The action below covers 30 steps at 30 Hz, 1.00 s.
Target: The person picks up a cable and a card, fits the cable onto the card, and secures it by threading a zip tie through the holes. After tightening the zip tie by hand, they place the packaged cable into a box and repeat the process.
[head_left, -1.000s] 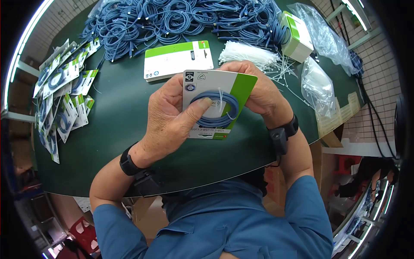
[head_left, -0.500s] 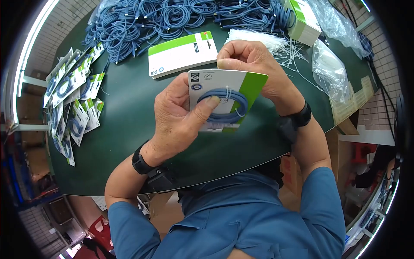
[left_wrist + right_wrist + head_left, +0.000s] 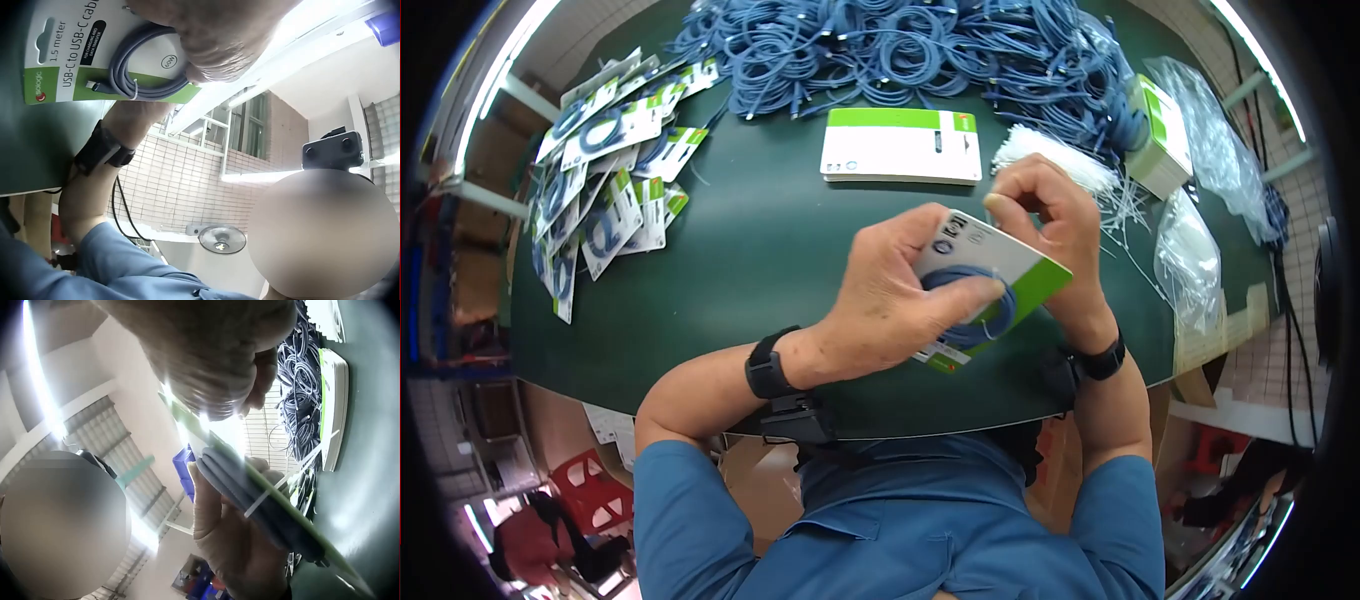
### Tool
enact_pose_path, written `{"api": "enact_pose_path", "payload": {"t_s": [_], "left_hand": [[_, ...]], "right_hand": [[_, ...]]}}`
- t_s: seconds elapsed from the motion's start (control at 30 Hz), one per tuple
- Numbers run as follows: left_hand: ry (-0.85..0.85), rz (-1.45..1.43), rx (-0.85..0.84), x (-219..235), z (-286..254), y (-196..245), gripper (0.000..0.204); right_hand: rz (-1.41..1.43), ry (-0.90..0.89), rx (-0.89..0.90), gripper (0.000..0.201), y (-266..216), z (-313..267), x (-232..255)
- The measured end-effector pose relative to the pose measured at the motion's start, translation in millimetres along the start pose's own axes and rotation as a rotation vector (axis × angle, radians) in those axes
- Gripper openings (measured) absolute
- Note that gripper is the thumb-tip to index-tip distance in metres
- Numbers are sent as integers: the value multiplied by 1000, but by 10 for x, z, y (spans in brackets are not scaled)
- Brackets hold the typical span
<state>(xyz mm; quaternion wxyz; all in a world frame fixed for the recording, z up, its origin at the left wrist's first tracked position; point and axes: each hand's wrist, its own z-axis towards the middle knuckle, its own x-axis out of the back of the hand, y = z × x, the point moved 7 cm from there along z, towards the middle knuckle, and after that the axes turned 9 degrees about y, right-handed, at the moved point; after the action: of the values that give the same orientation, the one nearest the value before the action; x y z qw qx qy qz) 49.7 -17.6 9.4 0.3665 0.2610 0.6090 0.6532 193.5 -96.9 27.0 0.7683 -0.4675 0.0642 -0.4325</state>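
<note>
My left hand (image 3: 880, 305) grips a white and green card (image 3: 1041, 284) with a coiled blue cable (image 3: 1004, 310) on it, its thumb lying across the coil. The card is tilted. In the left wrist view, a small tie binds the coil (image 3: 117, 70) against the printed face. My right hand (image 3: 1065, 235) is just beyond the card's upper right edge, its fingers curled, thumb and forefinger close together; nothing shows between them. A thin white tie (image 3: 312, 456) sticks out past the card's edge in the right wrist view, away from the right hand's fingertips.
Blue cables (image 3: 900, 50) are heaped at the back. A flat stack of cards (image 3: 900, 150) lies before them, with white ties (image 3: 1050, 160) to its right. Carded cables (image 3: 615, 130) pile up at the left. A card box (image 3: 1162, 140) and plastic bags (image 3: 1190, 260) stand right.
The left hand has tilted the card and brought it right and lower. The right hand has come away from the card's top edge, its fingers now curled further up and to the right.
</note>
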Motion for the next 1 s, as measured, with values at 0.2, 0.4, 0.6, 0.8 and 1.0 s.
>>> {"api": "enact_pose_path", "payload": {"t_s": [0.2,0.4,0.6,0.8,1.0], "left_hand": [[-303,-7,24,-273,-262,141,29],[165,-154,-8,251,308,26,24],[222,-298,-32,409,473,-105,25],[115,-325,1,366,476,-98,34],[13,-416,16,373,533,-113,42]], "right_hand": [[101,128,-214,9,369,68,212],[494,70,-371,25,417,35,180],[282,-238,-358,39,211,-166,-230],[423,-258,-378,34,119,-123,-196],[503,-264,-343,35,163,-83,-147]]}}
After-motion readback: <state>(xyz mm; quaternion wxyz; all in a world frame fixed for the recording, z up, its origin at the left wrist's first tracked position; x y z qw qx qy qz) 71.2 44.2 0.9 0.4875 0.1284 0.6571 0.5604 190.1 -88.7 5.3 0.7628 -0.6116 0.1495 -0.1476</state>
